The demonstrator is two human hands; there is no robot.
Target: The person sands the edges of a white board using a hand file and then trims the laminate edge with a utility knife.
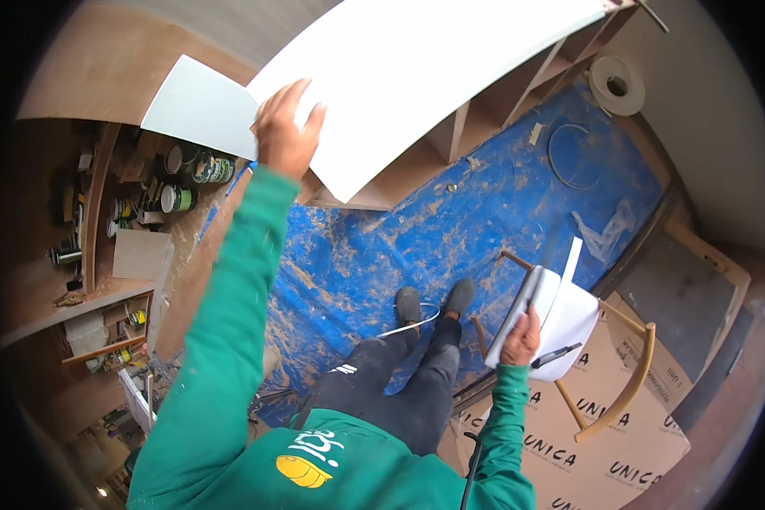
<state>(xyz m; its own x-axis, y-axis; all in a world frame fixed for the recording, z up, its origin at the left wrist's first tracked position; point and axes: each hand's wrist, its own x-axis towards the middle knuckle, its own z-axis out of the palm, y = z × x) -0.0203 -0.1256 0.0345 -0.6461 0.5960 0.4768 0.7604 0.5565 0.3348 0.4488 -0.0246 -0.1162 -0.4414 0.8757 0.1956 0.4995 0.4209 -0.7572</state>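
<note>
My left hand point(287, 129) reaches out to the large white panel point(382, 72), near its left end where a smaller pale sheet point(200, 106) meets it. Its fingers are spread, with the thumb apart. Lower right, my right hand point(520, 342) is closed by the white seat of a chair point(582, 314) with wooden legs and armrests. A narrow white strip point(570, 259) runs up from its fingers across the seat; the grip itself is partly hidden. Just right of this hand, a black-handled tool point(557, 354) lies on the seat.
Beneath the panel is an open wooden frame with compartments point(450, 136). Dusty blue sheeting point(365, 263) covers the floor, with a clear plastic bag point(608, 229) on it. A white roll point(617, 85) is at the far right. Cans point(178, 198) fill shelves at left; cardboard point(561, 442) lies lower right.
</note>
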